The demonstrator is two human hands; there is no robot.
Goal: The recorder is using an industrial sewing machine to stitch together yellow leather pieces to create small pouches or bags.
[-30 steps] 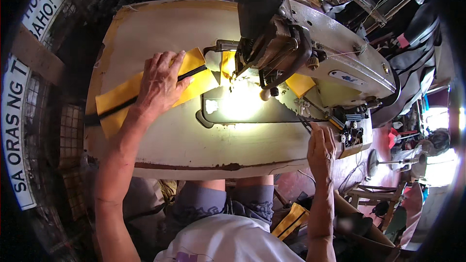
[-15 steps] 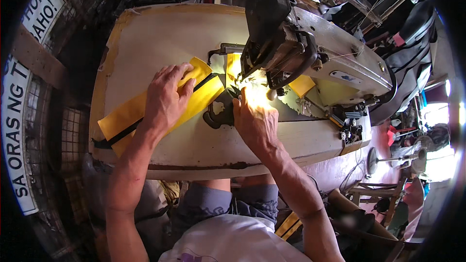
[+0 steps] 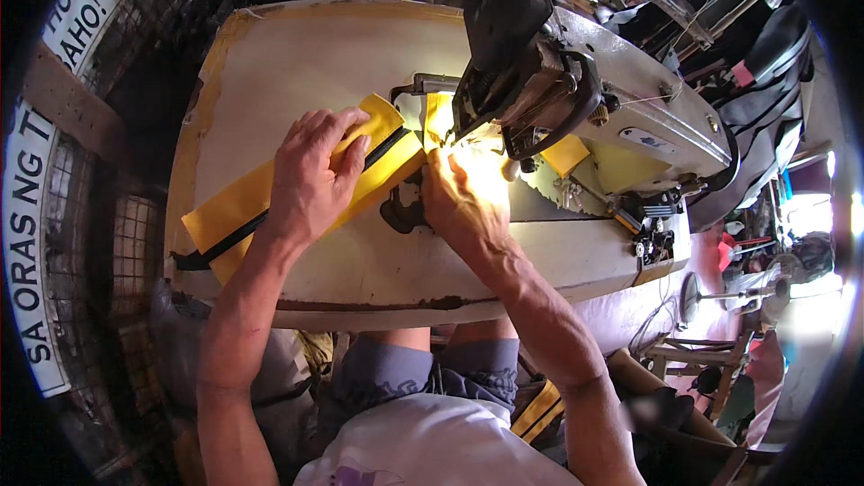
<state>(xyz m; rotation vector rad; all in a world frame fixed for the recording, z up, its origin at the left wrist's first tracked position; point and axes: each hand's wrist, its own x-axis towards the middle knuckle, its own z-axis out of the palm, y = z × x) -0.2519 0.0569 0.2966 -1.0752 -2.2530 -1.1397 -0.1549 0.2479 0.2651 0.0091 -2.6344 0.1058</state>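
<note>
Worktop [image 3: 270, 63], pale and worn, broad across the middle of the view, with a yellowed band along far and left edges and a chipped dark line along the near edge. Sewing machine [image 3: 630, 112] over the right half of the worktop, arm slanting toward the right edge, dark bulky head near the middle, bright light beneath. Yellow strip [image 3: 220, 220] with a black band down its length, aslant on the left half, running from close to the near left corner up toward the lit spot under the machine head; black tail [image 3: 189, 261] of the band jutting past the strip by the left edge. Left hand [image 3: 315, 162] over the upper part of the yellow strip, fingers bent close together, thumb opposite near the black band, yellow material pinched in the narrow gap. Right hand [image 3: 468, 198], extended across the near edge to the strip's right end, fingertips drawn close together under the machine head; washed out by glare, so cannot tell whether holding anything. Second strip [image 3: 538, 409], yellow and black, below the near edge, beside the person's legs. Yellow patch [image 3: 567, 155] under the machine arm, right of the glare. Narrow yellow piece [image 3: 438, 115] just beyond the right fingertips, toward the far edge.
</note>
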